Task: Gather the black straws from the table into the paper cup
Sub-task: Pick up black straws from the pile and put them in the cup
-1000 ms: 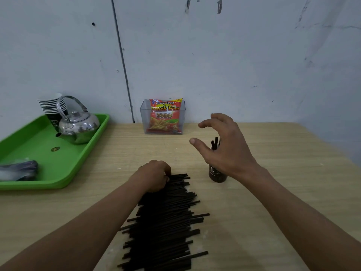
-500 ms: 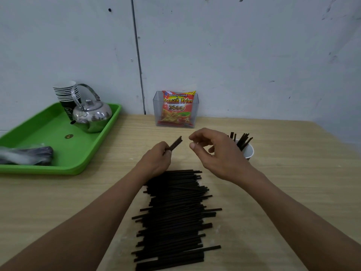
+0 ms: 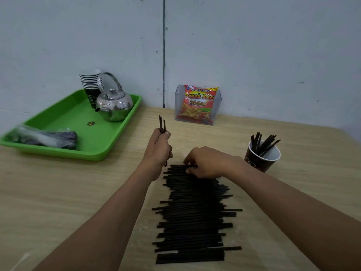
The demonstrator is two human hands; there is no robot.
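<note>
Work is barely starting: my left hand (image 3: 158,147) is gripping thin black straws (image 3: 162,124), right hand (image 3: 209,163) pinching the pile (image 3: 193,212), brown paper cup (image 3: 259,161) holding few.

Plastic bag (image 3: 45,137) on green tray (image 3: 74,116) is blurred.

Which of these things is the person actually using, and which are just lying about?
In use: straw pile, paper cup, held straws in the left hand, right hand pinching at the pile.
Lying about: green tray, kettle, stacked cups, wrapped bundle, snack packet in its clear box.
</note>
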